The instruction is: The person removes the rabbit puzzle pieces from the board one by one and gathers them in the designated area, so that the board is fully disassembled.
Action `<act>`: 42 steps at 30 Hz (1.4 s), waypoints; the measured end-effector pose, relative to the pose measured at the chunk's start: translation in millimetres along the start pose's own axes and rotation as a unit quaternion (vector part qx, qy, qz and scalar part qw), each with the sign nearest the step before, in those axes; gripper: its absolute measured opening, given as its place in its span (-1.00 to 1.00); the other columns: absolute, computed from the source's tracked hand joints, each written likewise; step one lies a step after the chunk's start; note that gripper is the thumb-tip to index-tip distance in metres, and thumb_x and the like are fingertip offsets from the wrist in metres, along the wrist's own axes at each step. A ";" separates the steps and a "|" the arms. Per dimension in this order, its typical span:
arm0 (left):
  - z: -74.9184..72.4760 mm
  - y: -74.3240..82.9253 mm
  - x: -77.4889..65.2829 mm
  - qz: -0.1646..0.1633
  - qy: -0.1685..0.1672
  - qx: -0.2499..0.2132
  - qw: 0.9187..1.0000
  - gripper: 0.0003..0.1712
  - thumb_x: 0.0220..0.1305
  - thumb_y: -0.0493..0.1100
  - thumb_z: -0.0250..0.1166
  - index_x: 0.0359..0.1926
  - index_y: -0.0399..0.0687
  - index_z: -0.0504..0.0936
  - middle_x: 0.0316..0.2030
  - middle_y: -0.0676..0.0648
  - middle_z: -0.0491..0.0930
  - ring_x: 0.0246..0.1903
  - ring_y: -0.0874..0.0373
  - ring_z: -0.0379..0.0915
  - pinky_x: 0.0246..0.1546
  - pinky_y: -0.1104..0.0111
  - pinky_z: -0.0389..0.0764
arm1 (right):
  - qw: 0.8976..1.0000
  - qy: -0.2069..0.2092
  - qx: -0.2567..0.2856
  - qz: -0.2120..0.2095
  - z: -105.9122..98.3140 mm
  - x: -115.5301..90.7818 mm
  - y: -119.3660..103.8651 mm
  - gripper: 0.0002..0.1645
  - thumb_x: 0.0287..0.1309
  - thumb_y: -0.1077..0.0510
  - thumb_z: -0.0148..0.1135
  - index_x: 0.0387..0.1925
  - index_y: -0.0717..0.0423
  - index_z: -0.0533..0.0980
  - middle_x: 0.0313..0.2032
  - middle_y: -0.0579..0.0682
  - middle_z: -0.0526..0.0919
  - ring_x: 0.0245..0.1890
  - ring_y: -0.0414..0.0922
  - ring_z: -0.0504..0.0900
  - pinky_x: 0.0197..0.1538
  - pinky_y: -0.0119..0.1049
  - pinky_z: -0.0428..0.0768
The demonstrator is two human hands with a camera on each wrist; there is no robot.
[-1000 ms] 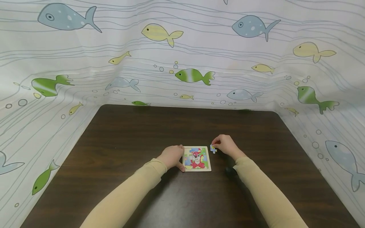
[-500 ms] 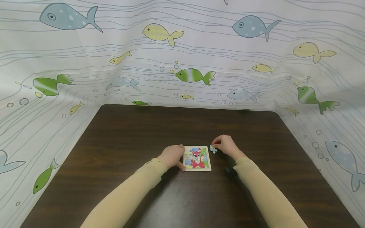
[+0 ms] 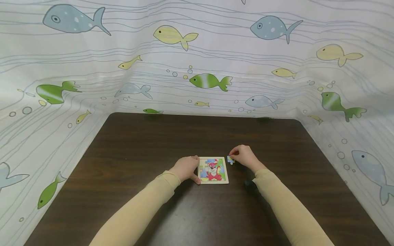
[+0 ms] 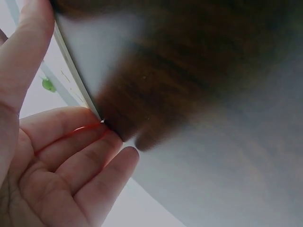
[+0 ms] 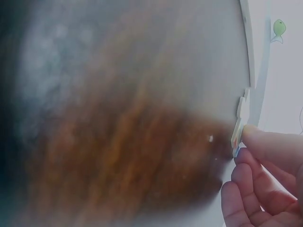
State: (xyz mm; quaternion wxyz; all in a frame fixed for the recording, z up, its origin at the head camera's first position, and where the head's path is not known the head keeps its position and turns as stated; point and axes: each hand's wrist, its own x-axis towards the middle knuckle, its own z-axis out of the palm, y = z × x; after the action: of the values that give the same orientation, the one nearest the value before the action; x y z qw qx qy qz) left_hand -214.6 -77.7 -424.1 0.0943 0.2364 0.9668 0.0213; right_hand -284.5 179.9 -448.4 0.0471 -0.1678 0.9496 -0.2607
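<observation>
A small square jigsaw puzzle in a pale frame (image 3: 228,171) lies on the dark table, with a red-and-white cartoon animal in its picture. Along its left side part of the tray shows bare. My left hand (image 3: 186,168) holds the frame's left edge, thumb at the near corner and forefinger at the far one; the left wrist view shows this hand (image 4: 61,161) at the frame edge. Just right of the frame, my right hand (image 3: 244,157) pinches a blue-and-yellow jigsaw piece (image 3: 231,160) between thumb and fingers. Edge-on, the piece (image 5: 239,120) appears in the right wrist view.
A brown wood-grain table (image 3: 172,136) extends around both hands. White fabric (image 3: 221,51) printed with fish encloses it at the back and sides. Beneath the right forearm lies a dark shadow.
</observation>
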 end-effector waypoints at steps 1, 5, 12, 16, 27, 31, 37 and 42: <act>0.3 -0.2 0.0 0.000 -0.001 -0.002 1.000 0.10 -0.27 0.28 0.51 0.22 -0.33 0.42 0.19 -0.21 0.46 0.10 0.00 0.49 0.09 0.27 0.51 | 1.000 -0.002 0.001 0.000 -0.5 0.2 -0.2 -0.93 0.09 0.25 0.31 -0.39 0.18 0.68 -0.40 0.01 0.68 -0.45 -0.16 0.51 -0.33 -0.27 0.55; 1.1 -1.0 -0.5 -0.003 -0.002 -0.010 1.000 0.10 -0.26 0.27 0.51 0.22 -0.33 0.42 0.21 -0.22 0.45 0.12 -0.01 0.48 0.11 0.26 0.50 | 1.000 -0.008 0.003 0.006 0.0 0.7 -0.6 -0.91 0.12 0.23 0.30 -0.37 0.17 0.68 -0.37 0.02 0.68 -0.42 -0.15 0.53 -0.29 -0.24 0.57; 1.0 -1.7 -1.1 -0.006 -0.003 -0.017 1.000 0.08 -0.26 0.26 0.52 0.21 -0.33 0.43 0.20 -0.23 0.45 0.12 -0.02 0.47 0.13 0.24 0.49 | 1.000 -0.010 0.004 0.004 0.5 0.2 -0.1 -0.90 0.12 0.21 0.31 -0.32 0.16 0.67 -0.33 0.02 0.66 -0.39 -0.13 0.51 -0.26 -0.23 0.57; 0.3 -0.9 -1.1 -0.005 -0.005 -0.014 1.000 0.09 -0.27 0.26 0.53 0.21 -0.33 0.43 0.19 -0.22 0.46 0.10 -0.02 0.48 0.11 0.25 0.50 | 1.000 -0.004 0.008 -0.001 1.4 -0.2 0.5 -0.88 0.10 0.19 0.34 -0.31 0.14 0.67 -0.32 0.01 0.65 -0.36 -0.13 0.51 -0.24 -0.22 0.58; -0.1 0.2 -0.4 -0.003 -0.001 -0.002 1.000 0.08 -0.30 0.27 0.53 0.19 -0.32 0.46 0.15 -0.19 0.50 0.03 0.01 0.53 0.03 0.27 0.55 | 0.999 -0.011 0.027 -0.021 5.8 0.6 -9.5 -0.82 0.10 0.14 0.36 -0.26 0.14 0.67 -0.28 0.01 0.64 -0.34 -0.15 0.53 -0.25 -0.26 0.59; -0.5 0.5 -0.2 -0.002 -0.003 -0.003 1.000 0.09 -0.29 0.28 0.52 0.20 -0.33 0.44 0.15 -0.19 0.50 0.03 0.01 0.54 0.03 0.27 0.56 | 0.999 -0.010 0.030 -0.039 7.8 2.2 -15.3 -0.81 0.08 0.14 0.37 -0.25 0.14 0.67 -0.28 0.00 0.65 -0.35 -0.17 0.53 -0.26 -0.28 0.58; -2.0 0.9 0.0 -0.005 -0.005 -0.003 1.000 0.09 -0.30 0.28 0.52 0.20 -0.33 0.45 0.15 -0.19 0.50 0.01 0.02 0.54 0.02 0.28 0.56 | 0.998 -0.019 0.035 -0.053 13.0 6.3 -24.7 -0.77 0.08 0.13 0.38 -0.21 0.13 0.67 -0.28 -0.02 0.64 -0.35 -0.18 0.51 -0.26 -0.30 0.56; -2.3 1.0 0.8 -0.004 -0.003 -0.010 1.000 0.07 -0.30 0.28 0.53 0.17 -0.33 0.47 0.13 -0.19 0.52 -0.02 0.02 0.56 0.01 0.27 0.57 | 0.997 -0.020 0.036 -0.071 18.0 9.5 -33.9 -0.77 0.05 0.13 0.40 -0.22 0.11 0.68 -0.31 -0.05 0.64 -0.36 -0.18 0.49 -0.28 -0.32 0.53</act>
State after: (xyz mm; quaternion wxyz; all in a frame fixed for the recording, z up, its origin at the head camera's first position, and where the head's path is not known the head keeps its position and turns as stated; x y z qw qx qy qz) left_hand -215.3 -76.4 -421.9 0.0999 0.2317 0.9672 0.0295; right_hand -280.2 140.6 -446.5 0.0539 -0.2379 0.9242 -0.2938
